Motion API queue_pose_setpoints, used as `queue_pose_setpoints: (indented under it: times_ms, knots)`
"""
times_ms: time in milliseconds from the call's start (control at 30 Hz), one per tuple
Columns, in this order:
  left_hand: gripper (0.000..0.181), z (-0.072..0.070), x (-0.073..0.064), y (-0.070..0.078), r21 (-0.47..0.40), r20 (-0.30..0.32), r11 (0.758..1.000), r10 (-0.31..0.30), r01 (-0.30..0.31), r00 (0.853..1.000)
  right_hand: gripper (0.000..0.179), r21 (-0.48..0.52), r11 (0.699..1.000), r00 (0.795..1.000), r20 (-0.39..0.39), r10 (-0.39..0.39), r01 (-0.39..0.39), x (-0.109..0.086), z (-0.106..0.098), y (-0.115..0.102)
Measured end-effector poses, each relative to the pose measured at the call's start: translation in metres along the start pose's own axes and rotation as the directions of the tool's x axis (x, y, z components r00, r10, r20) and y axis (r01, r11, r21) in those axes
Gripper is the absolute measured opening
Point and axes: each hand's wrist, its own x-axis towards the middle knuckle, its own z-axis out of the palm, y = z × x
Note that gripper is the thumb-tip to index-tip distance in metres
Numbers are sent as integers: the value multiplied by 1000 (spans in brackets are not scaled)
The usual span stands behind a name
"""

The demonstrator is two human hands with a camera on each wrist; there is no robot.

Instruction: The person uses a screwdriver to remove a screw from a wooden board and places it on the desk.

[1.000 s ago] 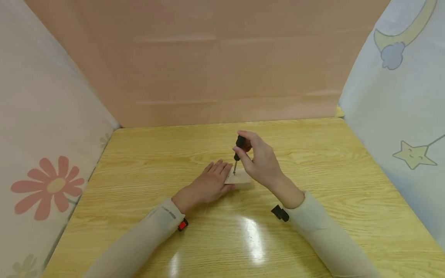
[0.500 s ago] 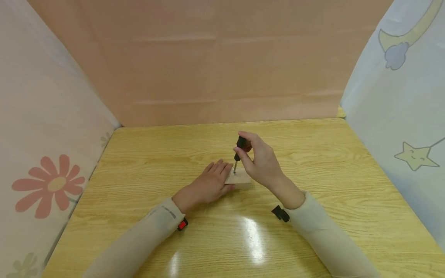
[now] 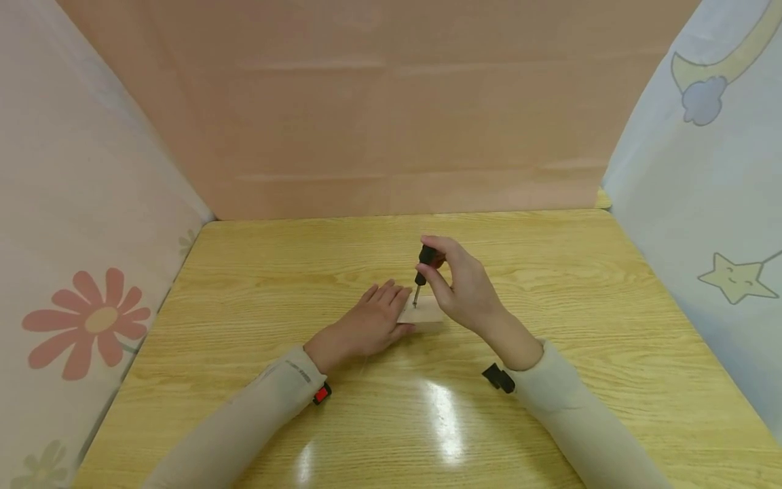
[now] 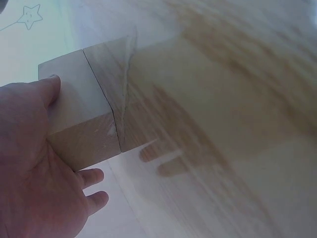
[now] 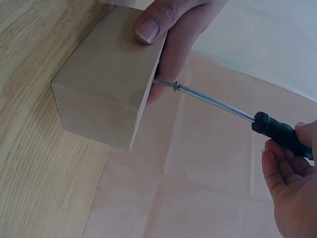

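A pale wooden block (image 3: pixel 430 314) lies on the table, and my left hand (image 3: pixel 368 322) holds its left end. In the left wrist view the thumb presses one face of the block (image 4: pixel 77 91), with fingertips showing past the other side. A threaded screw (image 5: pixel 166 83) stands partly out of the block's top face. My right hand (image 3: pixel 467 288) grips the black handle of a screwdriver (image 5: pixel 213 102) between thumb and fingers. The screwdriver's tip meets the screw head, and its shaft leans slightly to the right in the head view.
The wood-grain table (image 3: pixel 275 272) is glossy, with light reflections near the front. A peach-coloured sheet (image 3: pixel 385 122) hangs behind it, and patterned white sheets (image 3: pixel 690 190) flank both sides. Small dark devices (image 3: pixel 499 378) sit at the wrists.
The right hand and screwdriver have shifted slightly right and down, the shaft leaning a bit more. The left hand and block stay nearly still. The head view has shifted slightly.
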Motion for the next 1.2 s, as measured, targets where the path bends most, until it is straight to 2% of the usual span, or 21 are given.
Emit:
queue_pose_setpoints:
  times_ms: [133, 400, 700, 833, 1033, 1200]
  knots:
    - [74, 0, -1, 1, -2, 0, 1000, -4, 4, 1000, 53, 13, 1000, 1000, 14, -8, 8, 0, 1, -2]
    - [75, -1, -2, 2, -2, -4, 1000, -4, 4, 1000, 48, 56, 997, 999, 32, 43, -45, 0, 3, -6]
    - [75, -1, -1, 0, -1, -12, 1000, 12, -12, 1000, 38, 112, 993, 998, -51, -33, 38, 3, 3, -2]
    - [76, 0, -1, -2, 14, -5, 1000, 6, -6, 1000, 46, 182, 983, 1000, -22, -17, 21, 5, 1, -1]
    - [76, 0, -1, -3, 2, -9, 1000, 12, -12, 1000, 43, 227, 974, 999, 43, 2, -11, 5, 0, -1]
    - [76, 0, 0, -2, 3, -2, 1000, 10, -10, 1000, 39, 215, 977, 1000, 12, -15, 12, 4, 1, 0]
